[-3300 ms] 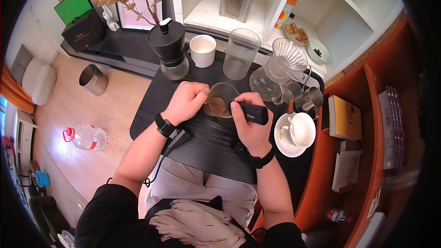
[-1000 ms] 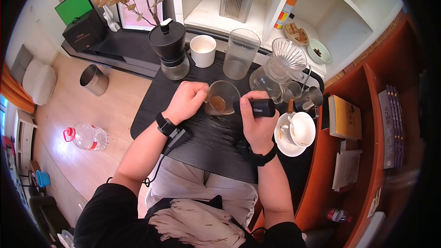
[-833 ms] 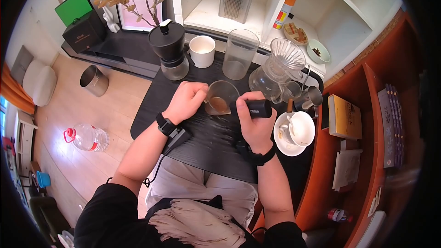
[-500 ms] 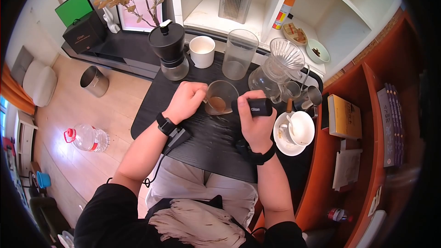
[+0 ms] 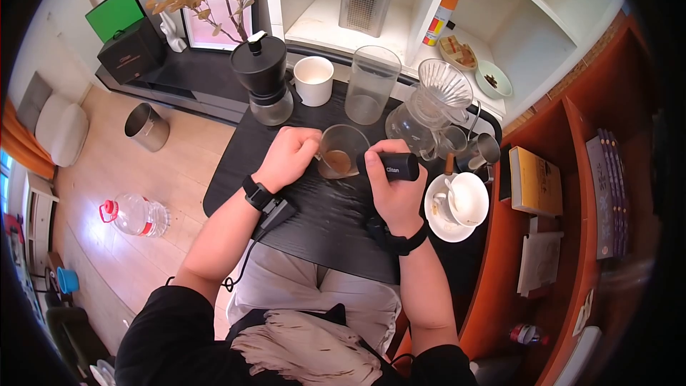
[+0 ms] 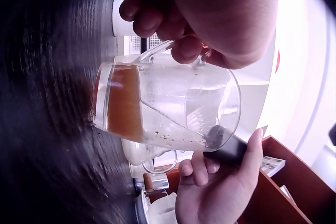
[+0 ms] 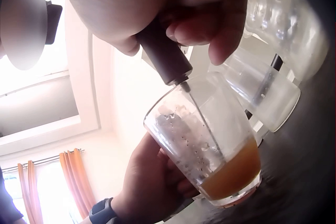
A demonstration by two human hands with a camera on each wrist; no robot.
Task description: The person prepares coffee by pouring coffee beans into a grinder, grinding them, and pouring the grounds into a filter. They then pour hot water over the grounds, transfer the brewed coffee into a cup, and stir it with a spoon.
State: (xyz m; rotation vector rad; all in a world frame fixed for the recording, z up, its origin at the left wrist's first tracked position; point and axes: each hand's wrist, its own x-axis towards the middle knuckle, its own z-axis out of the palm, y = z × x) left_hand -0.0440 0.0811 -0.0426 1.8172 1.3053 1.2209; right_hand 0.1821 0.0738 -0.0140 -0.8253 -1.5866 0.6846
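Note:
A clear glass cup (image 5: 343, 144) with brown liquid in its bottom stands on the black table. My left hand (image 5: 288, 159) grips its handle, which shows best in the left wrist view, where the cup (image 6: 168, 106) is seen side-on. In my right hand (image 5: 397, 196) is a black handheld frother (image 5: 400, 167), held at the cup's right side. Its thin metal shaft (image 7: 202, 113) slants down inside the cup in the right wrist view, with its tip reaching the brown liquid (image 7: 233, 174). Brown specks dot the inner wall.
Behind the cup stand a black grinder (image 5: 260, 64), a white cup (image 5: 314, 80), a tall glass (image 5: 372, 84) and a glass server with dripper (image 5: 429, 111). At the right are metal pitchers (image 5: 480, 151) and a white cup on a saucer (image 5: 457, 207).
Against the oldest frame, the frother sits slightly higher; it shifted right about a second ago and has since come back a little left. The left hand keeps its hold on the glass cup.

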